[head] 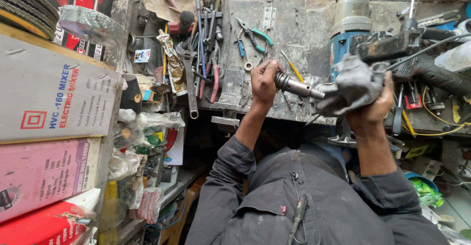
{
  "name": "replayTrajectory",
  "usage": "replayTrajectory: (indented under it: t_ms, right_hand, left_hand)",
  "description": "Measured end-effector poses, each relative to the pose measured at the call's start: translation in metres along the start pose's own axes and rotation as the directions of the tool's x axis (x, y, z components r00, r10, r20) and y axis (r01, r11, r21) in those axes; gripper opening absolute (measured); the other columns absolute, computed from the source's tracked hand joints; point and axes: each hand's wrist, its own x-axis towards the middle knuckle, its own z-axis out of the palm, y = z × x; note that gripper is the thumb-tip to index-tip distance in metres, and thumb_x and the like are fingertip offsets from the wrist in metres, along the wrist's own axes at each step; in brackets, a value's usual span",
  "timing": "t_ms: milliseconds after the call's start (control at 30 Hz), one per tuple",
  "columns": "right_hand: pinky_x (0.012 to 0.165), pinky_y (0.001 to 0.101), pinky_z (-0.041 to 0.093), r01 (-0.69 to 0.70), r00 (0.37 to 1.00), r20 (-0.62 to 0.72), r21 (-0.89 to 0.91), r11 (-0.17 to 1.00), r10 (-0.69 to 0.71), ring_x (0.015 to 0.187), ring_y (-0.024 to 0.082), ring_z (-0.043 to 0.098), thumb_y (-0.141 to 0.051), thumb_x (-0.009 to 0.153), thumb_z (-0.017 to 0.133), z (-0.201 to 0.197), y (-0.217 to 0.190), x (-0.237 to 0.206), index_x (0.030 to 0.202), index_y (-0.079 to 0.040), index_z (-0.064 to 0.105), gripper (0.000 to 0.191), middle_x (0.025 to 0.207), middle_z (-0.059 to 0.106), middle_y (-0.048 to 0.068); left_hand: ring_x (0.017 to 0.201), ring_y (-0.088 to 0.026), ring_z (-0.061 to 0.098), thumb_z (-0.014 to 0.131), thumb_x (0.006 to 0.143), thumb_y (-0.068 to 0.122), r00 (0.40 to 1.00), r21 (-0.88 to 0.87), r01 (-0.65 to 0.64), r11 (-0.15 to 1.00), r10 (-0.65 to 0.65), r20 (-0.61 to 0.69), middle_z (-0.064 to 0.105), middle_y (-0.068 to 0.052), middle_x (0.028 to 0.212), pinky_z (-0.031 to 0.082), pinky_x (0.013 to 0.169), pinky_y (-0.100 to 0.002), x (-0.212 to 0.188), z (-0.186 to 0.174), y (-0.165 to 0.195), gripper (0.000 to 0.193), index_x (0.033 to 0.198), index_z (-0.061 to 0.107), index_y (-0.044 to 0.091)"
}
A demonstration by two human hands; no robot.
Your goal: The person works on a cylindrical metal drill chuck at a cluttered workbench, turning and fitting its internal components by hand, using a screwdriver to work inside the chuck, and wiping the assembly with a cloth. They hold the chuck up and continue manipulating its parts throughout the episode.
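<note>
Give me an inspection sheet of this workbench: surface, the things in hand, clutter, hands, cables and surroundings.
Surface: grey metal bench top, worn and stained.
Things in hand: metal shaft sticking out of a grey rag; both belong to a blue power tool on the bench.
Clutter: large adjustable wrench, green-handled pliers, yellow screwdriver and other hand tools.
Hands: left hand grips the shaft's end; right hand grips the rag around the tool.
Cables: yellow wire at the right; black cord across the tool.
Surroundings: stacked cardboard boxes at the left, plastic bags beside them.
</note>
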Motion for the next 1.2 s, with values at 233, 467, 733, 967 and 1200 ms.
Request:
replayTrajectory:
  t_ms: [233,467,733,967,1200]
  right_hand:
    - [0.098,0.0452,0.045,0.044,0.962,0.273,-0.198,0.979,0.012,0.118,0.03,0.059,-0.059,0.098,0.048,0.058,-0.003,-0.021,0.154,0.003,0.047,0.084,0.138,0.054,0.019]
    - [0.107,0.0487,0.048,0.554,0.742,0.669,-0.593,-0.584,0.025,0.123,0.04,0.063,-0.02,0.076,0.067,0.086,0.05,-0.026,0.147,0.01,0.045,0.08,0.141,0.055,0.023]
    - [0.074,0.047,0.054,0.31,0.944,0.33,-0.842,-0.441,0.033,0.087,0.041,0.069,-0.021,0.08,0.073,0.035,0.051,-0.009,0.097,-0.003,0.065,0.026,0.089,0.069,0.018]
    - [0.069,0.0383,0.058,0.069,0.656,0.199,-0.976,0.205,0.728,0.079,0.017,0.073,-0.012,0.067,0.08,0.004,0.018,0.036,0.089,-0.002,0.071,0.025,0.084,0.075,0.009]
    - [0.074,0.0365,0.058,0.156,0.87,0.16,-0.987,0.047,0.466,0.083,0.016,0.073,-0.013,0.065,0.078,0.04,0.019,0.021,0.087,-0.002,0.071,0.025,0.084,0.074,0.01]
  left_hand:
    - [0.07,-0.012,0.049,0.045,0.106,0.022,1.0,0.193,-0.008,0.981,0.008,-0.001,0.058,-0.006,0.074,0.04,0.066,-0.03,-0.008,0.011,-0.004,0.041,0.079,0.066,-0.001]
    - [0.077,-0.024,0.065,0.045,0.101,0.023,0.991,0.303,0.098,0.948,-0.122,0.061,0.067,-0.014,0.084,0.052,0.068,-0.043,-0.03,0.034,0.009,0.028,0.1,0.062,0.001]
    - [0.077,-0.044,0.061,0.052,0.099,0.019,0.937,0.638,-0.348,0.687,0.25,0.243,0.061,-0.023,0.087,0.049,0.068,-0.051,-0.058,0.057,0.031,0.017,0.095,0.052,0.002]
    - [0.069,-0.034,0.061,0.058,0.093,0.023,0.588,0.398,-0.786,0.473,0.373,0.717,0.055,-0.015,0.082,0.049,0.063,-0.044,-0.041,0.05,0.041,0.021,0.093,0.053,0.002]
    - [0.068,-0.03,0.061,0.056,0.087,0.02,0.383,0.301,-0.922,0.243,0.459,0.801,0.054,-0.013,0.083,0.049,0.063,-0.043,-0.021,0.041,0.048,0.024,0.098,0.055,-0.001]
